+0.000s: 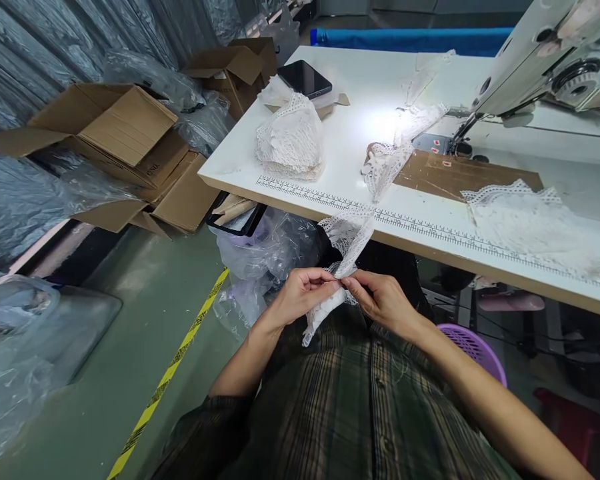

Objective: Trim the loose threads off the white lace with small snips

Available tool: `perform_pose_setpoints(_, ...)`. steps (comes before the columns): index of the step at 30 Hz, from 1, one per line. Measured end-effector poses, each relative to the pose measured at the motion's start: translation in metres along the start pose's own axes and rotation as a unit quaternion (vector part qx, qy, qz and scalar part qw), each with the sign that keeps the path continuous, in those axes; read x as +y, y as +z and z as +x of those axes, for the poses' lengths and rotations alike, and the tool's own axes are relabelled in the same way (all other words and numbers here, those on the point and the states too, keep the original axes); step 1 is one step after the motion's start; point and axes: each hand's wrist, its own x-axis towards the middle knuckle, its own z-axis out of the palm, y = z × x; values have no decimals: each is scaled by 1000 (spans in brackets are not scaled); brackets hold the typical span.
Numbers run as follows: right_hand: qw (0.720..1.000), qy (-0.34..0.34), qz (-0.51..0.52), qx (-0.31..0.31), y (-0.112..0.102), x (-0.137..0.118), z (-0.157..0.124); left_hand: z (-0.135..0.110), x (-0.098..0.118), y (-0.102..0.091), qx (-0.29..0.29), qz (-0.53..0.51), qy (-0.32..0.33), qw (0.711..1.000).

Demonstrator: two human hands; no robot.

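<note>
Over my lap, my left hand (307, 293) and my right hand (380, 297) pinch a strip of white lace trim (353, 241) between thumbs and fingers. Their fingertips almost meet on it. Below the hands a loose end of the lace hangs against the plaid shirt. Upward, the strip runs over the table edge and across the printed ruler, reaching the sewing machine (525, 60) near its presser foot. A stack of white lace pieces (290, 141) lies to the left on the table, and another lace pile (530, 223) to the right.
A black phone (305, 79) rests at the table's back left. Brown cardboard (470, 175) lies by the machine. Open cardboard boxes (125, 133) and plastic bags stand on the left. Under the table are a black tray (237, 215) and a purple basket (473, 350).
</note>
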Motion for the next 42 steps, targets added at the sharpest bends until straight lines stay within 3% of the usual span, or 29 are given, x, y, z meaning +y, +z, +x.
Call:
perform_pose_setpoints(7,997,56,43,42,5,3,-3,7,-2,5,-24,-28,6,999)
perform_pose_setpoints(10,988,62,145,3,10,11,-13,17,-6,8,-50,-40,13,998)
perform_pose_setpoints(12,984,84,156,-9,15,19,-19,30,-13,9,-47,-13,35,998)
perform_pose_setpoints(15,989,121,57,68,18,30,-25,55,-27,11,10,116,101,988)
perform_pose_setpoints(18,981,111,-27,160,10,33,-25,73,-39,12,68,247,153,954)
perform_pose_setpoints(20,977,93,-32,189,1,30,-23,76,-40,13,81,269,162,946)
perform_pose_setpoints(25,969,46,16,240,-16,13,-10,64,-25,24,66,228,167,957)
perform_pose_setpoints(28,963,40,25,267,-18,4,0,52,-18,33,81,302,240,919)
perform_pose_setpoints(31,952,69,6,297,-16,-3,8,41,-18,39,-7,390,331,860)
perform_pose_setpoints(33,946,90,-4,310,-14,-6,8,35,-20,38,-44,408,361,838)
perform_pose_setpoints(35,952,90,10,291,-14,-9,3,33,-20,33,-12,378,375,846)
perform_pose_setpoints(38,977,47,61,201,-12,-13,-9,33,-13,19,49,246,348,903)
perform_pose_setpoints(40,987,10,89,137,-9,-16,-19,35,-7,12,-16,135,283,950)
perform_pose_setpoints(42,990,-14,104,91,-5,-18,-26,35,-2,8,-124,50,211,968)
